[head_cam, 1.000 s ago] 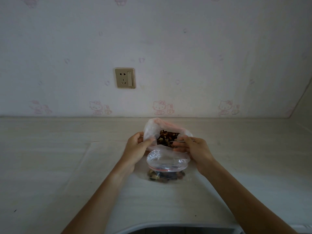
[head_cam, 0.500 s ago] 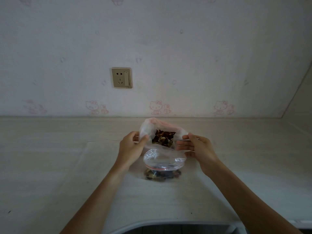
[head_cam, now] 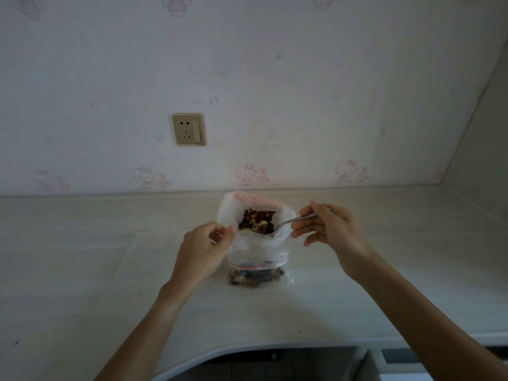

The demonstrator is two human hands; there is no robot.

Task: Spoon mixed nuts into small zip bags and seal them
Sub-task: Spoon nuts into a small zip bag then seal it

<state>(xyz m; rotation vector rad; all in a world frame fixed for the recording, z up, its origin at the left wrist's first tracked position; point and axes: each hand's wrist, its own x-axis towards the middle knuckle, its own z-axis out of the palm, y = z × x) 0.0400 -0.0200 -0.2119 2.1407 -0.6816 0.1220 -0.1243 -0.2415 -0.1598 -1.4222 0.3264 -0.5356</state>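
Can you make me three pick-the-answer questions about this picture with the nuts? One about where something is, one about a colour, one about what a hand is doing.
1. Where is the spoon's bowl?
A in the big bag of nuts
B on the counter
C in the small bag

2. What colour is the small zip bag's strip?
A blue
B red
C green

3. What is the left hand doing?
A lying flat
B pinching the big bag's edge
C holding the spoon

Answers: 1 A, it dips among the nuts. 2 B, a red line crosses it. 3 B, its fingers pinch the plastic.
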